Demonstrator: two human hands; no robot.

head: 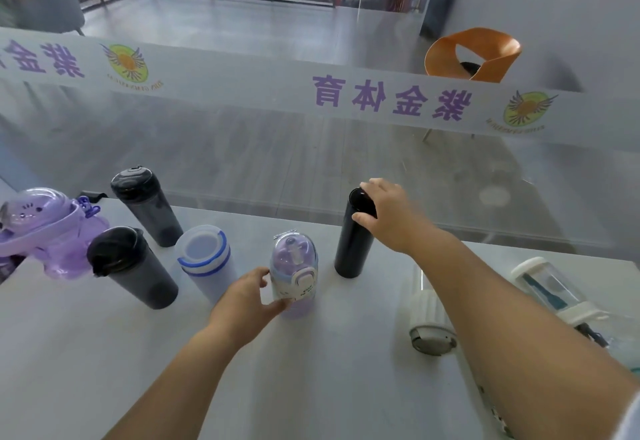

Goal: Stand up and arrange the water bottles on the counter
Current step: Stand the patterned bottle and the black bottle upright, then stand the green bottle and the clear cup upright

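Observation:
Several bottles stand upright on the white counter. My left hand wraps the side of a small purple bottle with a domed lid. My right hand grips the top of a tall black flask. To the left stand a frosted bottle with a blue ring, two dark grey tumblers and a purple animal-shaped bottle. A white ribbed bottle lies on its side under my right forearm. A clear bottle with white caps lies at the right.
A glass partition with a frosted band of purple lettering rises right behind the counter's far edge. Beyond the glass are a grey floor and an orange chair. A dark cord lies near the clear bottle.

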